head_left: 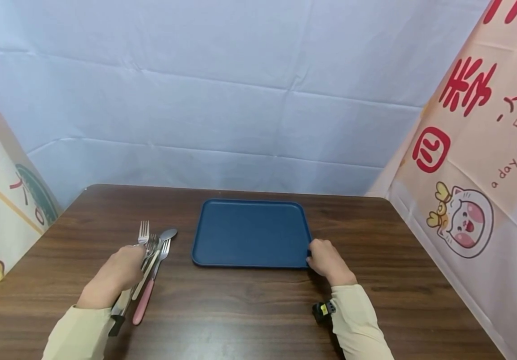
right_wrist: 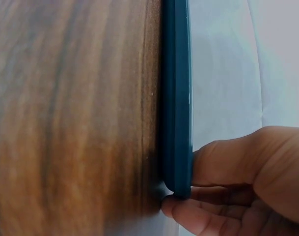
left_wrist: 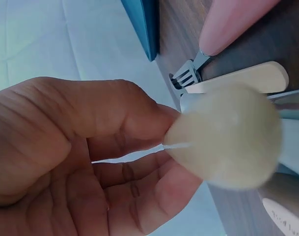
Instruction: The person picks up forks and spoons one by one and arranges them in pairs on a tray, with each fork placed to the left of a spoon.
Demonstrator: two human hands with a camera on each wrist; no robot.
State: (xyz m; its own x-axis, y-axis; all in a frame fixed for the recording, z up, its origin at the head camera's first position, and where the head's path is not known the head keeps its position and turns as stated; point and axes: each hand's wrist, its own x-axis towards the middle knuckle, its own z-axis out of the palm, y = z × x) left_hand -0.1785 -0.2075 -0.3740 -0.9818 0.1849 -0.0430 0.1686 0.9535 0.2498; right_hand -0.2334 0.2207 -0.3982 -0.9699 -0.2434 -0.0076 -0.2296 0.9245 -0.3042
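Observation:
My left hand [head_left: 121, 272] pinches the cream-handled fork [head_left: 143, 231] over a group of cutlery at the table's left. Close up in the left wrist view, its rounded handle end [left_wrist: 232, 137] sits at my thumb and fingertips. Under and beside this hand lie a spoon [head_left: 168, 233], a pink-handled fork [head_left: 143, 302] and other cream-handled pieces, partly covered. My right hand [head_left: 328, 260] grips the near right corner of a blue rectangular tray [head_left: 251, 235], thumb above and fingers at its underside in the right wrist view [right_wrist: 182, 98].
The brown wooden table [head_left: 240, 310] has its far edge against a pale hanging cloth [head_left: 222, 100]. Printed cloths hang at both sides, the right cloth [head_left: 479, 165] bearing red characters. A small black device [head_left: 323, 311] sits at my right wrist.

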